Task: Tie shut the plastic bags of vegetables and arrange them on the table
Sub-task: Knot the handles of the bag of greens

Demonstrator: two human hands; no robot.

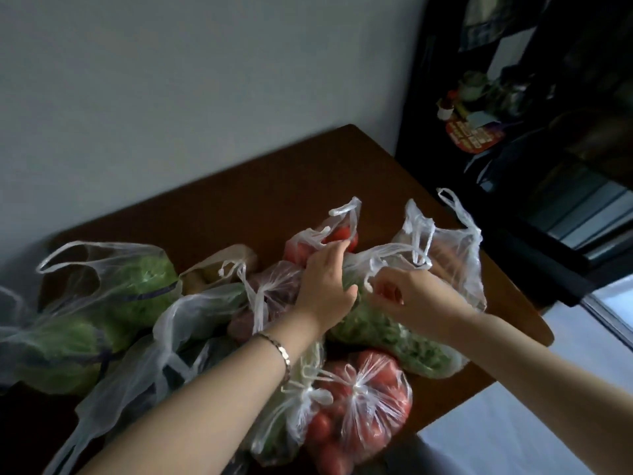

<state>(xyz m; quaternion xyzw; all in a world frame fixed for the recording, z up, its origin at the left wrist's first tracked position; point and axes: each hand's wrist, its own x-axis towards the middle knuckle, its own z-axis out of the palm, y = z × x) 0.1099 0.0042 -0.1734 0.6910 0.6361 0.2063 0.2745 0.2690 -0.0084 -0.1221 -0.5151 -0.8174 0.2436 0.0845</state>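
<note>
Thin clear plastic bag of green vegetables (394,337) lay right of centre on brown wooden table (308,186). Left hand (325,286) curled round its far handle; right hand (407,293) pinched the near loop. Film probably soft, light, slippery, tearable; best gripped at bunched handles.

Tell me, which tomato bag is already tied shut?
The near tomato bag, its handles knotted; the far tomato bag by the left hand has loose handles.
</note>
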